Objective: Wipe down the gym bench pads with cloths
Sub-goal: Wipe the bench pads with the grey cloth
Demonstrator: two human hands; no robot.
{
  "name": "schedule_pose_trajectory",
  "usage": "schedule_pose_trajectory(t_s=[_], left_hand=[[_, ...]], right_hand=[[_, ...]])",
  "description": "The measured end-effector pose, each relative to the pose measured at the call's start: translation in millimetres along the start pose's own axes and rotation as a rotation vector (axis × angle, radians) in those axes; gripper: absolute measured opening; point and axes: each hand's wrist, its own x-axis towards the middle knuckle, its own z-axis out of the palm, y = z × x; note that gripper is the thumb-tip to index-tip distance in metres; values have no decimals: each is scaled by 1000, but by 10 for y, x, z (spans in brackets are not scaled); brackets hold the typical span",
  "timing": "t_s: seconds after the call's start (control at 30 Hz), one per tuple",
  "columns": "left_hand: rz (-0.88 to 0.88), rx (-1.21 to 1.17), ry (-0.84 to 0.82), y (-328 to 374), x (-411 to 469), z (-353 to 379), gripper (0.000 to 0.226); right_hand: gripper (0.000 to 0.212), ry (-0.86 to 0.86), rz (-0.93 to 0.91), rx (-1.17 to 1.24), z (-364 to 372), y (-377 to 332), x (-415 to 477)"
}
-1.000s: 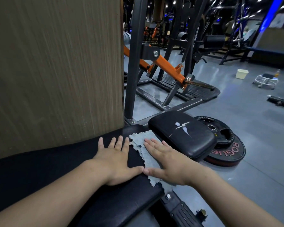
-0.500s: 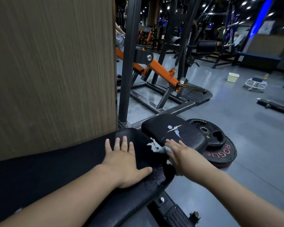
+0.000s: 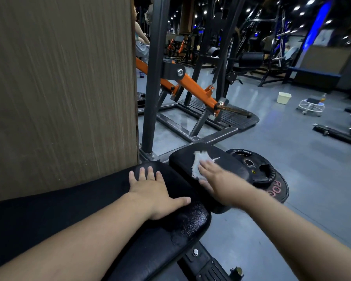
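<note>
The cloth point(image 3: 200, 162), pale and ragged at the edges, lies on the small pad point(image 3: 234, 166) at the far right. The right hand point(image 3: 217, 179) presses it down with straight fingers. The grip there is flat and spread; nothing pinches the cloth. That is the main risk. With only palm pressure holding it, a quick stroke could leave the cloth behind or bunch it up, so that bare skin rubs the vinyl. A stroke carried too far right could push it off the pad's edge onto the weight plates point(image 3: 258, 171) on the floor just beside it. The frayed hem could also catch on any rough spot in the pad.

The left hand point(image 3: 156, 192) lies flat on the long pad point(image 3: 85, 211), fingers spread and holding nothing, near that pad's cracked end point(image 3: 188, 224). Weight leaned there may flake the worn skin further.

The right hand is blurred, so how much cloth sits beneath it cannot be told. A pale streak point(image 3: 216, 159) beside the cloth may be a strip of cloth or a mark on the pad. The wooden panel point(image 3: 59, 88) on the left blocks everything behind it, and the long pad's near left stretch runs out of view. The larger plate's red lettering is cut off by the forearm.
</note>
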Motion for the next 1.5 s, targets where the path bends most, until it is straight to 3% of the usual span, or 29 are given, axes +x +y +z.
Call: schedule_pose_trajectory(t_s=[0.13, 0.23, 0.3, 0.5, 0.73, 0.87, 1.0, 1.1, 1.2, 1.33, 1.5], left_hand=[[28, 7, -27, -14, 33, 32, 138], [42, 3, -53, -29, 44, 23, 143], [46, 14, -62, -30, 53, 28, 145], [37, 79, -77, 6, 103, 51, 143], [39, 70, -81, -6, 105, 62, 143], [37, 67, -88, -8, 88, 41, 143], [35, 70, -98, 7, 73, 14, 143], [28, 82, -100, 24, 68, 13, 143], [27, 89, -98, 39, 70, 24, 142], [21, 125, -105, 45, 82, 21, 141], [9, 133, -127, 60, 98, -15, 144]], right_hand=[[50, 18, 77, 318, 80, 36, -249], [42, 84, 106, 326, 63, 87, -263], [51, 31, 105, 339, 79, 136, -219], [71, -158, 86, -9, 185, 70, 274], [70, -173, 133, -4, 189, -277, 951], [69, -155, 128, -32, 198, -164, 532], [86, -129, 87, -108, 199, 20, -271], [85, -153, 93, -154, 163, 72, -538], [92, -155, 172, -209, 139, 16, -261], [80, -157, 296, -114, 218, 2, 574], [74, -143, 167, 33, 222, -24, 1011]])
